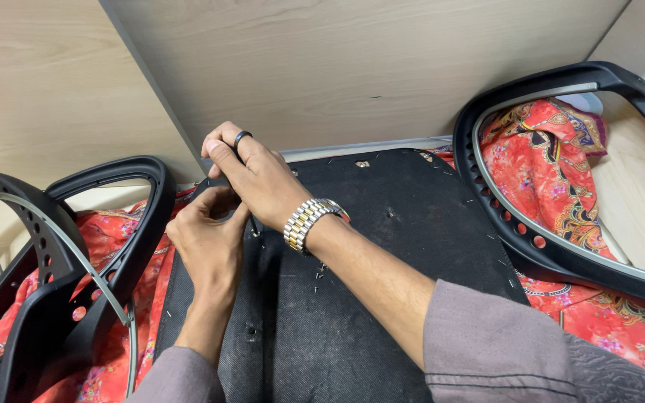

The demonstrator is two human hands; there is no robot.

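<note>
Head view showed both hands pinching the black fabric-covered seat panel (382,246) at its far edge: left hand (207,242) fingers curled closed, right hand (259,179) fingers gripping the fabric; black plastic frames (561,246) and red floral cloth (554,164) lay alongside.

I see a red floral cloth (584,313) spread over the floor, carrying a black seat pad (382,283) between two black plastic chair frames (561,254), left and right.

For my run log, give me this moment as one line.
left hand: pinching fabric edge | right hand: pressing same edge | black seat panel: flat, underside up | black chair frames: either side
</note>
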